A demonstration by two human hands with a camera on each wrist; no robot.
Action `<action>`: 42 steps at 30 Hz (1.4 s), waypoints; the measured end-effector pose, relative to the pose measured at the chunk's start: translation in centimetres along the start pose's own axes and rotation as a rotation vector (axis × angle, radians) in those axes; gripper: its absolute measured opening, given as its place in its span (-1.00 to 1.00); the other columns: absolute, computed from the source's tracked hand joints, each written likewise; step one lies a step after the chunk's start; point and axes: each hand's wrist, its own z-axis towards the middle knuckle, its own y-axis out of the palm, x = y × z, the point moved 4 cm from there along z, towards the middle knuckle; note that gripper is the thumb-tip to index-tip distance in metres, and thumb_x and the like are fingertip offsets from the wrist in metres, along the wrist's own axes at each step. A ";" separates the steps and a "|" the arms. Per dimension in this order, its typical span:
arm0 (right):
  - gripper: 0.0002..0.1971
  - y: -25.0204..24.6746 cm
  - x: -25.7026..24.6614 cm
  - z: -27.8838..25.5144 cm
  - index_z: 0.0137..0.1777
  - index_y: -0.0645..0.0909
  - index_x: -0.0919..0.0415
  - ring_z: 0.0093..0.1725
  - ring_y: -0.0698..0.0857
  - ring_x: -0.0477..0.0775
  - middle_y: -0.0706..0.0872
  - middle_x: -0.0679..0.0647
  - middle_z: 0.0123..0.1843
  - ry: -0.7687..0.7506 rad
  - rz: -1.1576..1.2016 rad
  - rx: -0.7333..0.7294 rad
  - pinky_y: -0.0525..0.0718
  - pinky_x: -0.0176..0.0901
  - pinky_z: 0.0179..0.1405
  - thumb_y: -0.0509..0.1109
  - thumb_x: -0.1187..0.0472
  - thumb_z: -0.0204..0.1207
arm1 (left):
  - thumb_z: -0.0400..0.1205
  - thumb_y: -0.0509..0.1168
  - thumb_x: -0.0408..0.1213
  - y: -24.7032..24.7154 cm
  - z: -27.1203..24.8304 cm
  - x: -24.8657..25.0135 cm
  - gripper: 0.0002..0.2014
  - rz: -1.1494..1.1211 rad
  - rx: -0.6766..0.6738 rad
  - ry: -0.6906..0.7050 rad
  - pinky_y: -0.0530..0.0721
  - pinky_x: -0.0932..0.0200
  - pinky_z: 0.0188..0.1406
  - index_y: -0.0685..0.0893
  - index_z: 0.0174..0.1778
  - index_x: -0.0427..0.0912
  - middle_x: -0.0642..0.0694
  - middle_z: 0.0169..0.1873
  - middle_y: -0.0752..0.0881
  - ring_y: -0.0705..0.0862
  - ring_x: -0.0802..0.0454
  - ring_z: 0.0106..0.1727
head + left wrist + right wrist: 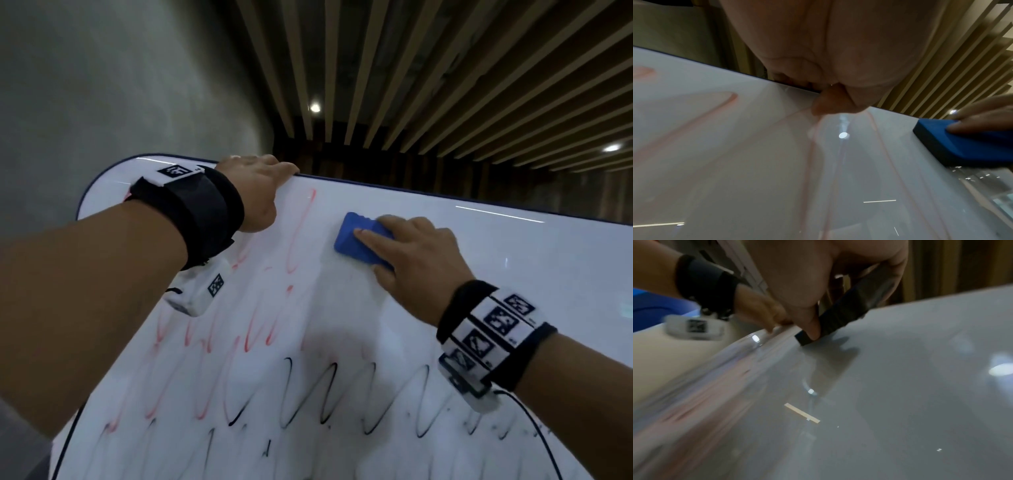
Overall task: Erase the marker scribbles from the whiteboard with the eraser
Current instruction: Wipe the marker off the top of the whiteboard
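Observation:
The whiteboard [513,260] tilts away in front of me, with red scribbles [301,233] on its upper left and black zigzag scribbles [325,394] lower down. My right hand [414,253] grips a blue eraser [356,243] and presses it flat on the board near the top edge, just right of a tall red loop. My left hand [260,185] grips the board's top edge, fingers hooked over it and hidden behind. In the left wrist view the eraser [962,146] lies at the right, with faint red streaks [809,162] beside it. The eraser [838,313] looks dark in the right wrist view.
A grey wall [120,85] stands behind the board on the left. A slatted wooden ceiling [445,68] with small lights runs above. The board's right part [548,291] carries no marks. A black cable [534,421] hangs from my right wrist.

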 end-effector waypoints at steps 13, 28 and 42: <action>-0.47 2.0 -2.6 -1.9 0.35 0.58 -0.13 0.00 0.64 0.31 0.64 0.10 0.32 -0.200 0.059 -0.005 0.53 0.14 -0.11 0.50 0.08 0.33 | 0.64 0.24 -0.35 -1.3 -0.8 -3.0 -0.27 -0.006 -0.062 -0.045 0.45 -0.02 0.57 0.27 0.75 0.18 -0.01 0.62 0.45 0.44 -0.14 0.64; -0.45 0.4 -2.4 3.1 0.47 0.50 -0.12 0.20 0.56 0.39 0.56 0.15 0.43 0.271 0.108 0.149 0.54 0.29 0.07 0.43 0.09 0.45 | 0.57 0.25 -0.37 -0.4 -2.7 -6.2 -0.20 -0.007 0.003 -0.094 0.43 -0.03 0.55 0.23 0.76 0.15 -0.06 0.60 0.46 0.45 -0.20 0.60; -0.44 -0.1 -7.0 5.2 0.45 0.51 -0.06 0.12 0.59 0.39 0.58 0.19 0.38 -0.004 0.049 0.101 0.53 0.25 -0.02 0.46 0.05 0.41 | 0.58 0.28 -0.35 -0.2 -2.3 -6.4 -0.18 0.019 -0.009 -0.068 0.39 -0.06 0.56 0.18 0.79 0.12 -0.08 0.65 0.42 0.43 -0.21 0.62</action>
